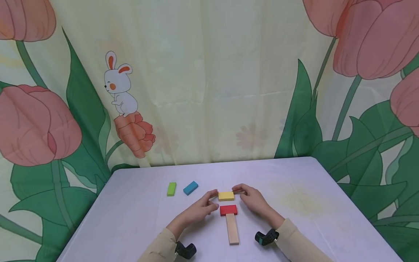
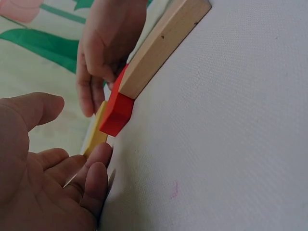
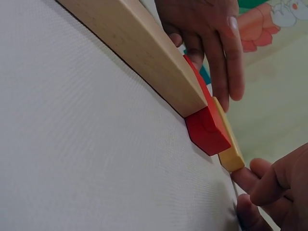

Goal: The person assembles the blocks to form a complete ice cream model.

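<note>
A yellow block (image 1: pixel 226 196) lies on the table between my two hands. My left hand (image 1: pixel 200 208) has its index fingertip right at the block's left end, thumb held apart. At the right end are the fingertips of my right hand (image 1: pixel 253 199), its fingers extended and slightly bent. Just nearer to me is a red block (image 1: pixel 228 210), lying crosswise. A long plain wooden block (image 1: pixel 232 230) meets the red one's near side, the two forming a T. In the right wrist view, the yellow block (image 3: pixel 232 156) shows partly behind the red block (image 3: pixel 209 132).
To the left of the hands, a green block (image 1: pixel 171 189) and a tilted blue block (image 1: pixel 191 187) lie on the white-covered table (image 1: pixel 131 218). A printed curtain (image 1: pixel 209 91) with tulips and a rabbit hangs behind the table's far edge. Each wrist wears a black camera.
</note>
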Demonstrator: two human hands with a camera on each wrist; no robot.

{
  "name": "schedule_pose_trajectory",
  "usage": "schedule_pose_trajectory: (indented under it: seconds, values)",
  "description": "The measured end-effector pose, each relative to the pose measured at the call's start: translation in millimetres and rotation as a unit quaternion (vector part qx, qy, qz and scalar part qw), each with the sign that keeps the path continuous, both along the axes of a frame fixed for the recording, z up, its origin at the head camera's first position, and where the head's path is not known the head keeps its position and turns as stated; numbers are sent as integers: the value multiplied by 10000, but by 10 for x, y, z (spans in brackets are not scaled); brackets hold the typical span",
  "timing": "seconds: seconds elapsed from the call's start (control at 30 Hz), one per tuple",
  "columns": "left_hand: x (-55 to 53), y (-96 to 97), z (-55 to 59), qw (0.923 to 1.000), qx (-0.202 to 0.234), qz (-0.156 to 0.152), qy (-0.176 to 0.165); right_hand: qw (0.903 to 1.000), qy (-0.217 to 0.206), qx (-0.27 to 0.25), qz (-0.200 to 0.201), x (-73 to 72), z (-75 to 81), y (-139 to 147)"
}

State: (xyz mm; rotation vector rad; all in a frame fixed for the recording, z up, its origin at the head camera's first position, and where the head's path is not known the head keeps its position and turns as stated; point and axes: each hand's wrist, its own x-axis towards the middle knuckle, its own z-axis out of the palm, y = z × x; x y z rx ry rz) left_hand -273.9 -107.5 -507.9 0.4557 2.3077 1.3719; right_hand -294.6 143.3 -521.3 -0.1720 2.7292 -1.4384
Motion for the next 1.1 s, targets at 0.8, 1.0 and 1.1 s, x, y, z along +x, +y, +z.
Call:
schedule_pose_trajectory:
  seconds: [0.8, 1.0, 1.1]
  values:
    - [34, -50, -36, 9999, 145, -53, 67, 9997, -109, -176, 93, 29, -27, 22]
    - [58, -46, -54, 9999, 123, -3, 116, 9997, -106, -221, 99, 42, -37, 19]
    - [58, -39, -62, 9998, 148, -4, 144, 9996, -89, -244, 90, 41, -34, 21]
